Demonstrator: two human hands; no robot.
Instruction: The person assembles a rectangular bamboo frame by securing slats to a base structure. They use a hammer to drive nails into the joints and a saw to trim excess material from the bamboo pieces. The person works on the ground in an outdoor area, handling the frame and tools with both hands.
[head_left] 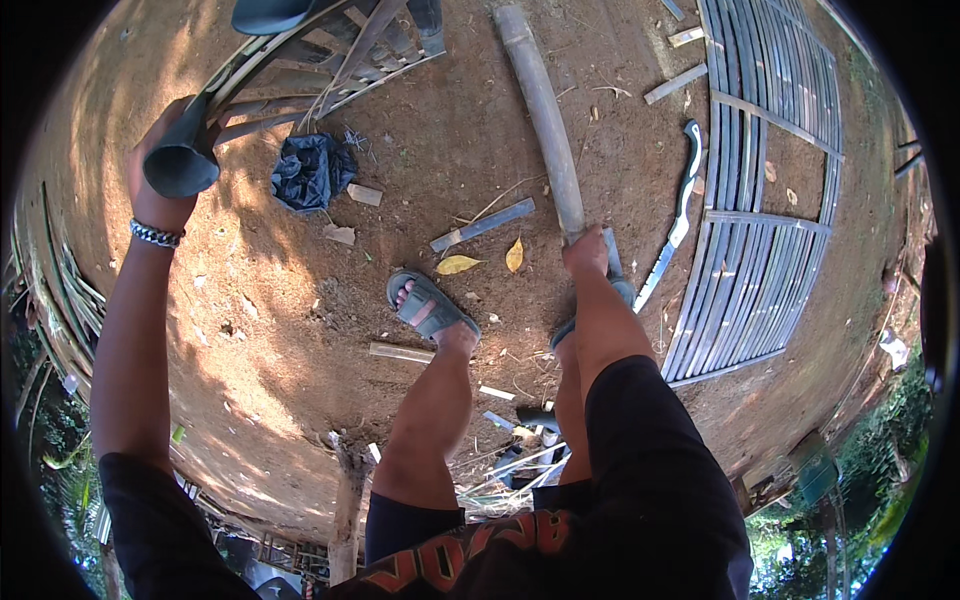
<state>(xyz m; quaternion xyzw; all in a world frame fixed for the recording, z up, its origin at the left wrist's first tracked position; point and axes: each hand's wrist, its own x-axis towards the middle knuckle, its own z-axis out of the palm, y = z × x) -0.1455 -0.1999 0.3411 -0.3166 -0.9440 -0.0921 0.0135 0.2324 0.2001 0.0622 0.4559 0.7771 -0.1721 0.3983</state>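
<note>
My left hand (158,206), with a chain bracelet at its wrist, is closed round the hollow end of a bamboo frame (185,160). The frame's slats spread away toward the far left, partly cut off by the view's edge. Lower and to the right, my right hand (586,252) grips the near end of a long grey-brown bamboo pole (540,105), which stretches away over the dirt. A handsaw (685,195) with a black-and-white handle lies right of that hand. Between my arms rests a short flat bamboo strip (483,225).
A slatted bamboo panel (768,219) lies at the right. An open black plastic bag (312,172) sits below the frame. Yellow leaves (457,265) and wood offcuts (365,194) litter the dirt near my sandalled feet (430,308). A wooden post (347,490) stands at the lower left.
</note>
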